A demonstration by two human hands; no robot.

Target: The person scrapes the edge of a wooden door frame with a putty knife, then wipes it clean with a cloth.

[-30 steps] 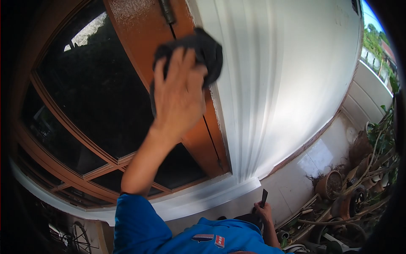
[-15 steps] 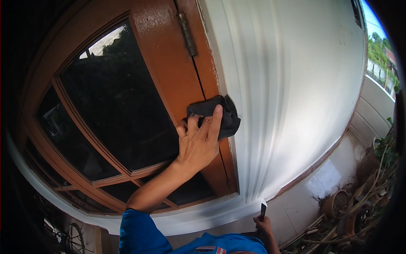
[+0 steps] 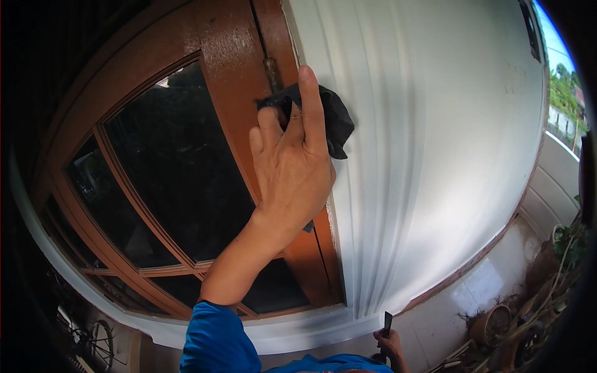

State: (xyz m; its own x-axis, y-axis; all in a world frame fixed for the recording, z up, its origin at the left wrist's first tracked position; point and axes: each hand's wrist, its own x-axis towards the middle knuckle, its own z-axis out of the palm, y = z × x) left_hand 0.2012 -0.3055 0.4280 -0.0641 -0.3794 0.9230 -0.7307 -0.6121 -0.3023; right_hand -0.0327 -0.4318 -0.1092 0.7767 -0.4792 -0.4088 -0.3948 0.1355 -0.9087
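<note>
My left hand (image 3: 292,158) grips a crumpled black cloth (image 3: 337,123), with the index finger stretched up and the other fingers bent into it. The cloth lies across the edge of the brown wooden window frame (image 3: 231,93) and the white moulded trim (image 3: 367,186), just under a metal hinge (image 3: 271,73). Part of the cloth is hidden behind the fingers. Low in the view, my right hand (image 3: 390,345) is closed around a dark, narrow, flat tool (image 3: 387,321) pointing upward; its kind is not clear.
Dark glass panes (image 3: 180,155) fill the wooden frame on the left. A white wall (image 3: 460,124) spans the right side. Potted plants (image 3: 494,324) and dry branches line the tiled floor (image 3: 429,329) at lower right. A bicycle wheel (image 3: 101,345) shows at lower left.
My left hand has slid the black cloth upward along the frame's edge, up to the hinge. The right hand stays low with the tool. The view has shifted slightly.
</note>
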